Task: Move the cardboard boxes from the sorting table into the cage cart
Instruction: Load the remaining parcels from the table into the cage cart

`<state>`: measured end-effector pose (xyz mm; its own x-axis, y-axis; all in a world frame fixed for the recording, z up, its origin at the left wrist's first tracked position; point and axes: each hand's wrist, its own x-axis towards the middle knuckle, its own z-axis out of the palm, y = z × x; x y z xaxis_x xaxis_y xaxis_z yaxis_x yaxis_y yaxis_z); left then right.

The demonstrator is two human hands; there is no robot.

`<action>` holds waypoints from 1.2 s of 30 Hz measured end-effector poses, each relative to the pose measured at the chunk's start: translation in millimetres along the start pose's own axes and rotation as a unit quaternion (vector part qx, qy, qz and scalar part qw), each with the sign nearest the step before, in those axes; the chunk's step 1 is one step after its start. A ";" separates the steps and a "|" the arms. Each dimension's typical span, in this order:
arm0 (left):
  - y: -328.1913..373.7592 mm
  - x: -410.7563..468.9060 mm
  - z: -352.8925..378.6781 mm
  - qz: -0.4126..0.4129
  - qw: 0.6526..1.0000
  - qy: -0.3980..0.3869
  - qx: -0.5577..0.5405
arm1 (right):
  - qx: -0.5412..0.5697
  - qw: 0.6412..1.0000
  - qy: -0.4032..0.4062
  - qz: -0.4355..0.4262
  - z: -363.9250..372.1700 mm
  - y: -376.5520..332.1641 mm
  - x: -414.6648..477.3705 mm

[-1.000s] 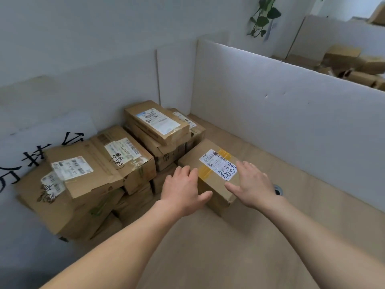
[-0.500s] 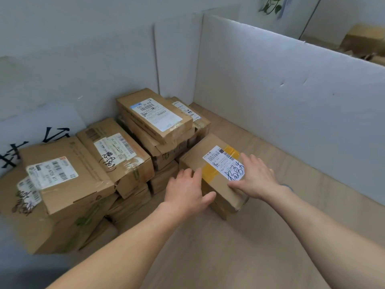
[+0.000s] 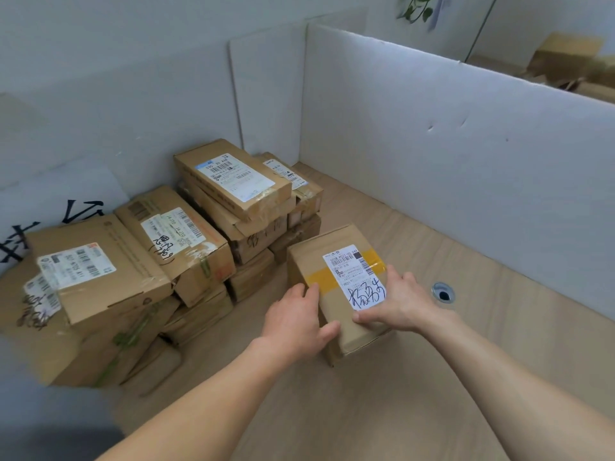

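The task looks to be at an early stage, with most of the work left. A single box (image 3: 334, 249), sealed with yellow tape and bearing a white label with handwriting, sits on the pale wooden table (image 3: 432, 377), out from the far left corner and just in front of the pile of boxes (image 3: 233, 181) that fills that corner. Whether its back touches the lowest boxes of the pile cannot be told. Both hands clamp it. The left hand (image 3: 296, 319) wraps the left side, with the thumb lying over the near top edge. The right hand (image 3: 399, 304) takes the right side, with its thumb across the bottom of the label. The box appears to rest on the table still, so the step in hand is likely the grasp before the lift. The pile stands several boxes deep and untouched, leaning against the white panels (image 3: 432, 144) that wall the table on the back and right. A round cable hole (image 3: 442, 293) lies in the table just to the right of the hands. The cage cart is not in view, so how many boxes it already holds cannot be judged. More boxes (image 3: 565, 58) show blurred beyond the right panel.
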<state>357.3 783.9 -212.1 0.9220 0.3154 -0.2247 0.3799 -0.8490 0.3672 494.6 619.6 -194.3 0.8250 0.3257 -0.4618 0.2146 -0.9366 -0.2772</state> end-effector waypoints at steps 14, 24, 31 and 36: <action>36.9 -124.3 41.9 -0.033 0.998 -0.002 -0.045 | 0.043 0.998 -0.004 -0.039 45.2 52.5 -114.6; 42.8 -202.2 64.4 -0.110 0.987 0.032 -0.113 | 0.066 0.994 -0.053 -0.073 77.0 69.5 -171.3; 22.8 -253.1 65.3 -0.160 0.979 0.049 -0.119 | 0.040 0.990 -0.080 -0.109 103.2 54.0 -194.3; 5.7 -285.8 63.3 -0.195 0.962 0.087 -0.172 | 0.015 0.981 -0.110 -0.159 114.4 29.9 -201.7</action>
<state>91.2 662.1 -202.9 0.6919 0.6725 -0.2627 0.6738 -0.4707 0.5696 274.8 540.7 -205.8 0.5852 0.6240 -0.5178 0.4245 -0.7798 -0.4601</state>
